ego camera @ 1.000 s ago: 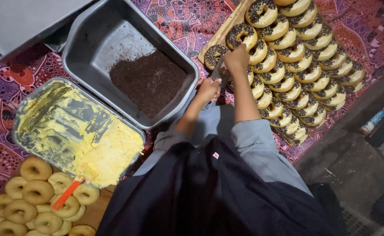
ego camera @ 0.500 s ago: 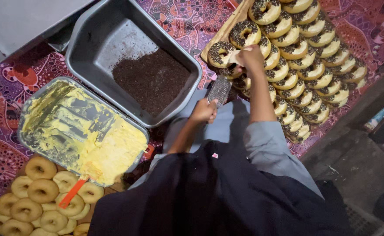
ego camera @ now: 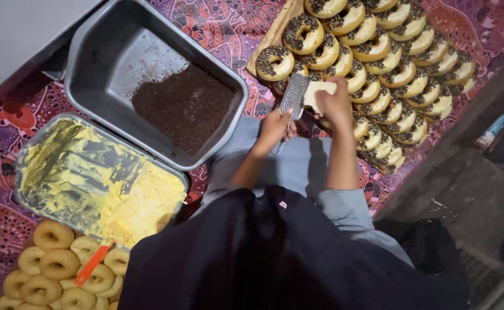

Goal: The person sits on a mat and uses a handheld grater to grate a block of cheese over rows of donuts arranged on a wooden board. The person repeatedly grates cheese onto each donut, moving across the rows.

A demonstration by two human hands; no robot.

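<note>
My left hand (ego camera: 275, 127) grips the handle of a small metal grater (ego camera: 294, 96), held tilted over the near end of a wooden board (ego camera: 269, 40). My right hand (ego camera: 333, 102) presses a pale block of cheese (ego camera: 320, 92) against the grater. Under both hands the board carries several rows of ring doughnuts (ego camera: 372, 57) topped with cream and chocolate sprinkles. One sprinkled doughnut (ego camera: 274, 61) lies at the board's near corner, just left of the grater.
A grey metal tray (ego camera: 91, 51) holds a heap of chocolate sprinkles (ego camera: 186, 106). Beside it a second tray (ego camera: 28, 155) holds yellow cream (ego camera: 143, 201). Plain doughnuts (ego camera: 57, 264) lie at the lower left with an orange tool (ego camera: 91, 265). A patterned cloth (ego camera: 229, 28) covers the surface.
My right hand has drawn back from the doughnuts on the board and now holds the cheese block on the grater. My left hand has brought the grater up over the board's near end.
</note>
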